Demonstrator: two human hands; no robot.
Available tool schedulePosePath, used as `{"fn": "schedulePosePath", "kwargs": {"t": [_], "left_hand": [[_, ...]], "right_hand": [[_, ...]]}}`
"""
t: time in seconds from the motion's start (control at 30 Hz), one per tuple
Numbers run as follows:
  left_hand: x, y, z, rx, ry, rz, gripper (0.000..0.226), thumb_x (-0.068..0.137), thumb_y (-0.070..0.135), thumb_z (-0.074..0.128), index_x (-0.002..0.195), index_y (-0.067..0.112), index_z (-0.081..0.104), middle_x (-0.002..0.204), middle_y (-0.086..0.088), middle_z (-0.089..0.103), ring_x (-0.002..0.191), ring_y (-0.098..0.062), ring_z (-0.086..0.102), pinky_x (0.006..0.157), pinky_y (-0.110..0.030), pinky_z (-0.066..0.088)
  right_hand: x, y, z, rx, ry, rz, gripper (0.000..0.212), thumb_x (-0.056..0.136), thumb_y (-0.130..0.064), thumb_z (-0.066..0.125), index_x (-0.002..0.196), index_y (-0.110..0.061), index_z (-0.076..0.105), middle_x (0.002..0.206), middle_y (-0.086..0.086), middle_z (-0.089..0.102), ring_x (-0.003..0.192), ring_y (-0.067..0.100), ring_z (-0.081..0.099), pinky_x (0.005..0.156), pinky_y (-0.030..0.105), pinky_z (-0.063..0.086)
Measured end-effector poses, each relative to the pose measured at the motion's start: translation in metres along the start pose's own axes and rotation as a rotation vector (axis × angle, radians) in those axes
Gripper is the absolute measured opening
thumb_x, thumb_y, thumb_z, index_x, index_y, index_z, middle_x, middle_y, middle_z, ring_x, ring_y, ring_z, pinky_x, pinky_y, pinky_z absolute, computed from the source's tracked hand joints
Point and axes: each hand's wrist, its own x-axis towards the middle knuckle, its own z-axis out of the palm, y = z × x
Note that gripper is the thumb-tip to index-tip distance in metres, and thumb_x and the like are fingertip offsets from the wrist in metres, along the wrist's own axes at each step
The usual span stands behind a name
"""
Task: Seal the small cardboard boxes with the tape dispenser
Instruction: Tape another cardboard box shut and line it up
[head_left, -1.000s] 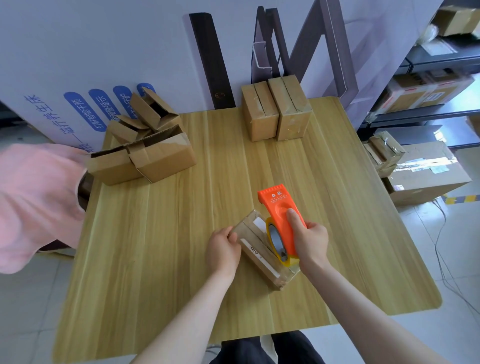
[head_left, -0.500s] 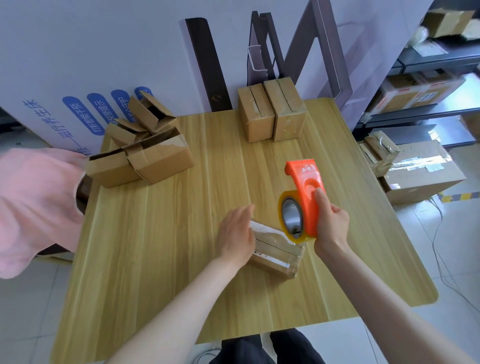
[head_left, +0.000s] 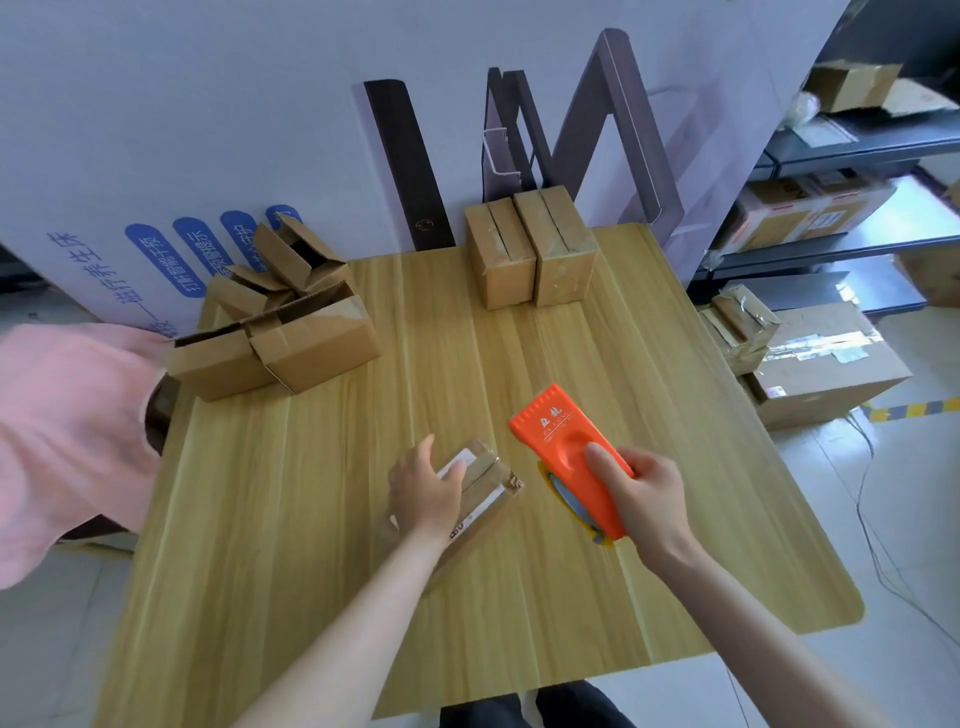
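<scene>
A small cardboard box (head_left: 485, 486) lies near the middle front of the wooden table (head_left: 322, 519), its flaps closed with a seam on top. My left hand (head_left: 423, 486) rests on its left side, fingers wrapped over the top. My right hand (head_left: 647, 496) grips the orange tape dispenser (head_left: 569, 452), held just to the right of the box and apart from it. Two closed boxes (head_left: 530, 254) stand side by side at the back. Several open boxes (head_left: 280, 322) are piled at the back left.
A pink sleeve (head_left: 62, 415) of another person reaches in at the left table edge. Dark metal bars (head_left: 410, 166) lean on the wall behind. Larger cardboard boxes (head_left: 815, 358) sit on the floor at right, beside shelving (head_left: 852, 145).
The dispenser came off the box top, rose, then dropped to the right of the box. My left hand shifted over the box, which has turned on the table.
</scene>
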Motion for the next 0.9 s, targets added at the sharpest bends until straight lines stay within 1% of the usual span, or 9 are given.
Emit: {"fn": "schedulePosePath", "kwargs": {"t": [0.1, 0.17, 0.27, 0.4, 0.53, 0.63, 0.7, 0.8, 0.9], "left_hand": [[0.002, 0.050, -0.036, -0.551, -0.226, -0.082, 0.037, 0.098, 0.038, 0.048, 0.121, 0.011, 0.062, 0.113, -0.003, 0.067, 0.096, -0.013, 0.061, 0.087, -0.030, 0.048], [0.000, 0.077, -0.060, -0.605, -0.434, -0.085, 0.048, 0.099, 0.048, 0.038, 0.113, 0.011, 0.066, 0.102, -0.004, 0.071, 0.087, -0.014, 0.066, 0.080, -0.030, 0.052], [-0.002, 0.092, -0.081, -0.610, -0.588, -0.032, 0.053, 0.096, 0.054, 0.040, 0.106, 0.012, 0.070, 0.095, -0.006, 0.072, 0.086, -0.016, 0.066, 0.082, -0.032, 0.052], [-0.004, 0.096, -0.091, -0.606, -0.602, 0.037, 0.032, 0.091, 0.035, 0.060, 0.107, 0.010, 0.069, 0.085, -0.003, 0.070, 0.078, -0.014, 0.062, 0.074, -0.028, 0.051], [-0.002, 0.094, -0.094, -0.654, -0.599, -0.018, 0.036, 0.086, 0.031, 0.066, 0.112, 0.006, 0.067, 0.081, -0.003, 0.069, 0.072, -0.012, 0.062, 0.065, -0.022, 0.052], [0.001, 0.092, -0.099, -0.723, -0.638, -0.109, 0.042, 0.077, 0.030, 0.070, 0.108, 0.002, 0.066, 0.078, -0.003, 0.070, 0.070, -0.013, 0.064, 0.061, -0.021, 0.054], [0.004, 0.090, -0.101, -0.731, -0.654, -0.140, 0.034, 0.080, 0.022, 0.070, 0.107, 0.001, 0.066, 0.077, -0.004, 0.071, 0.067, -0.011, 0.067, 0.057, -0.019, 0.054], [0.006, 0.087, -0.102, -0.656, -0.621, -0.130, 0.025, 0.084, 0.010, 0.069, 0.108, 0.000, 0.067, 0.080, -0.006, 0.072, 0.067, -0.009, 0.069, 0.057, -0.018, 0.053], [0.007, 0.085, -0.103, -0.510, -0.564, -0.079, 0.010, 0.086, 0.001, 0.067, 0.095, 0.004, 0.069, 0.084, -0.009, 0.072, 0.070, -0.012, 0.070, 0.060, -0.019, 0.054]], "right_hand": [[-0.001, -0.006, 0.001, -0.066, -0.056, -0.083, 0.028, 0.088, -0.018, 0.070, 0.062, -0.007, 0.067, 0.047, 0.011, 0.054, 0.037, 0.020, 0.054, 0.031, 0.028, 0.045], [-0.002, -0.013, 0.002, -0.078, -0.097, -0.118, 0.025, 0.088, -0.019, 0.070, 0.067, -0.005, 0.069, 0.053, 0.023, 0.058, 0.040, 0.028, 0.056, 0.033, 0.041, 0.049], [-0.003, -0.021, 0.004, -0.111, -0.118, -0.154, 0.023, 0.087, -0.019, 0.070, 0.070, -0.004, 0.071, 0.055, 0.023, 0.060, 0.039, 0.029, 0.056, 0.035, 0.048, 0.048], [-0.005, -0.027, 0.006, -0.129, -0.134, -0.167, 0.023, 0.087, -0.019, 0.071, 0.070, -0.004, 0.071, 0.053, 0.016, 0.059, 0.039, 0.027, 0.056, 0.036, 0.048, 0.049], [-0.007, -0.032, 0.009, -0.143, -0.143, -0.183, 0.024, 0.087, -0.020, 0.071, 0.070, -0.003, 0.071, 0.050, 0.011, 0.058, 0.038, 0.024, 0.055, 0.036, 0.048, 0.049], [-0.007, -0.034, 0.009, -0.161, -0.150, -0.211, 0.021, 0.086, -0.022, 0.072, 0.068, -0.010, 0.072, 0.050, 0.010, 0.059, 0.039, 0.024, 0.056, 0.036, 0.047, 0.048], [-0.007, -0.035, 0.011, -0.190, -0.149, -0.240, 0.020, 0.081, -0.030, 0.075, 0.068, -0.015, 0.073, 0.051, 0.011, 0.061, 0.041, 0.021, 0.057, 0.039, 0.044, 0.048], [-0.004, -0.032, 0.012, -0.308, -0.110, -0.323, 0.030, 0.069, -0.048, 0.067, 0.065, -0.019, 0.072, 0.053, 0.004, 0.062, 0.044, 0.011, 0.053, 0.045, 0.034, 0.045], [-0.002, -0.029, 0.011, -0.453, -0.082, -0.431, 0.045, 0.063, -0.063, 0.056, 0.066, -0.020, 0.071, 0.051, -0.002, 0.061, 0.048, 0.016, 0.057, 0.048, 0.033, 0.046]]}}
